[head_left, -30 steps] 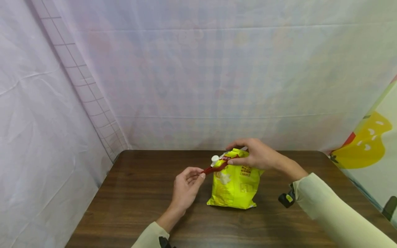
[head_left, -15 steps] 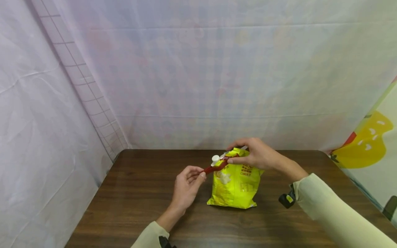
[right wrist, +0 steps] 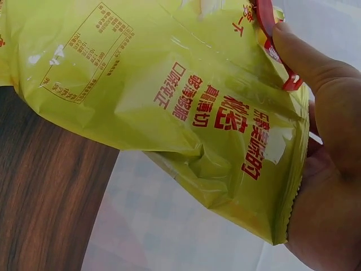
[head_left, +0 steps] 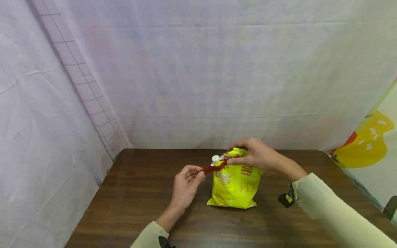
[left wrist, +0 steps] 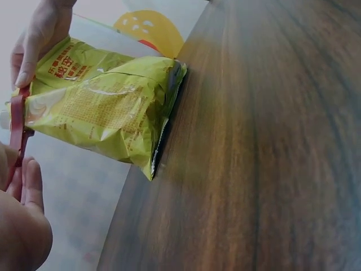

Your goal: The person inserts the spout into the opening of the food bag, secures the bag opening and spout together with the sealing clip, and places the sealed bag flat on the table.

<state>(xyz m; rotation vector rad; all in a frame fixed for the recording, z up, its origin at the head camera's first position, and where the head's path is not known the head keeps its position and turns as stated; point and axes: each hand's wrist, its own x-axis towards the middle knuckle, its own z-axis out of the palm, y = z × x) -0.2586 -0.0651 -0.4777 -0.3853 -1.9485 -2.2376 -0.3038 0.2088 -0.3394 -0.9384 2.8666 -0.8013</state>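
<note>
A bright yellow snack bag [head_left: 235,189] with red printing stands upright on the table. Across its top runs a red bag clip [head_left: 221,166], with a white round cap [head_left: 215,159] beside it near the bag's left corner. My left hand [head_left: 183,189] pinches the clip's left end between thumb and fingertips. From the right, my right hand [head_left: 258,155] grips the bag's top, its thumb pressing on the clip and its fingers behind the bag. In the right wrist view the thumb lies on the red clip [right wrist: 264,17], close to the crimped top edge.
The dark wood table [head_left: 136,206] reaches back to a pale patterned curtain [head_left: 198,86]. A white cloth [head_left: 40,137] hangs along the left side. On the right hangs a panel with a yellow printed shape [head_left: 366,144].
</note>
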